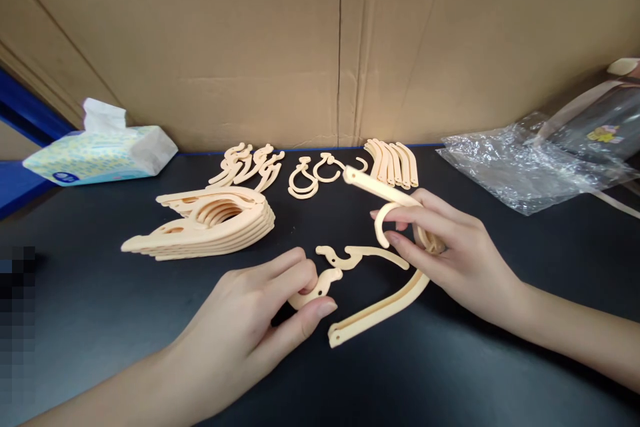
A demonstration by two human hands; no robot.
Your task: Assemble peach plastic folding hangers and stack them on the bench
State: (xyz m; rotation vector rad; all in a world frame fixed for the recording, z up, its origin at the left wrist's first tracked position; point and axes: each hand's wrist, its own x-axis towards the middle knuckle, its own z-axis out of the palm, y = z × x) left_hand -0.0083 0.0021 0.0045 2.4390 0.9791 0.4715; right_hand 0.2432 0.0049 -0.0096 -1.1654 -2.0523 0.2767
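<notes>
Beige plastic parts of folding clothes hangers lie about my hands. Between its thumb and fingers my left hand (280, 307) pinches a curved hanger end piece (324, 286) with a small hole; the rest of that piece is hidden. My right hand (455, 247) grips a partly built hanger by its middle. Its curved hook (381, 224) points left, one arm (375, 186) reaches up and left, and the other arm (380, 310) slants down and left. A loose end piece (360, 255) lies on the table between both hands.
Stacked folded hangers (215, 224) sit at left. Behind stand piles of end pieces (245, 164), loose hooks (303, 180) and a row of arms (395, 162). A tissue pack (100, 154) is far left; a clear plastic bag (525, 164) lies right. Cardboard (250, 47) rises behind the black table (125, 320).
</notes>
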